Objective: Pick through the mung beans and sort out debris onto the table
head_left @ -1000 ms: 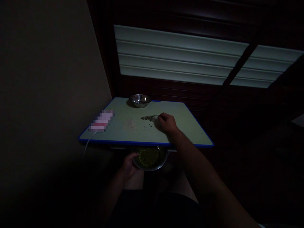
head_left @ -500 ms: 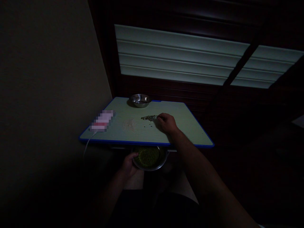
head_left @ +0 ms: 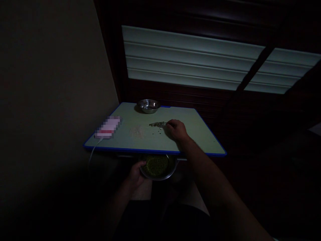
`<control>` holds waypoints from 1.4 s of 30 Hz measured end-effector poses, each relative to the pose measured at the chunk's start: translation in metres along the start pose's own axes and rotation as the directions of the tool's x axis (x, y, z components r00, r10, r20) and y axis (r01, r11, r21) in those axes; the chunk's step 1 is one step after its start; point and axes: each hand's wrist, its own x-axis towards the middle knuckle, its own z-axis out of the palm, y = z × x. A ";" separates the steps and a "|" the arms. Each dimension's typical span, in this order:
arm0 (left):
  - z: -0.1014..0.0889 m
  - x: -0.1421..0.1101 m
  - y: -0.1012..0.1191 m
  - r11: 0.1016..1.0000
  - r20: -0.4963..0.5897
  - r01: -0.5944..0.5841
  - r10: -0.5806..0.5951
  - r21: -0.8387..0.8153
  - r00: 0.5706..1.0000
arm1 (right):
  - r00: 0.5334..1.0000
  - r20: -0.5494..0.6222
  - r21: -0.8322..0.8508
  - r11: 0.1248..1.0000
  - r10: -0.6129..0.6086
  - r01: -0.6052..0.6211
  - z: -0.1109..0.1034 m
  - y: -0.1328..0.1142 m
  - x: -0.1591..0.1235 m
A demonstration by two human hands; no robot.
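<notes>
My left hand grips the left rim of a metal bowl below the table's front edge, thumb over the rim. Small green beans fill much of its bottom; the table hides the bowl's far side. On the table, my right hand is closed, its fingertips pinched at the right end of a small heap of dark seeds or beans. A thin dark line shows at the fingertips, but I cannot make out what it is. A few loose dark grains lie just in front of the heap.
The pale green table has a blue edge. A second metal bowl stands at its back. A patch of pale bits lies left of the heap. A blurred-out phone-like thing with a white cable lies at the left.
A few more loose dark grains show in front of the heap, close to my right hand. Both hands and the bowls have stayed in nearly the same place.
</notes>
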 end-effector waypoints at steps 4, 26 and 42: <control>-0.001 0.001 0.000 1.000 0.036 -0.006 0.006 0.000 0.999 | 1.000 -0.002 -0.012 1.000 0.010 -0.010 -0.001 -0.001 -0.001; 0.002 -0.002 0.001 1.000 -0.012 -0.014 0.015 0.016 1.000 | 0.999 0.011 0.031 0.999 0.032 -0.032 -0.003 -0.004 -0.001; -0.004 0.002 0.000 1.000 0.034 0.000 0.000 -0.006 0.999 | 0.999 0.014 0.074 0.996 0.050 -0.051 -0.003 -0.004 -0.001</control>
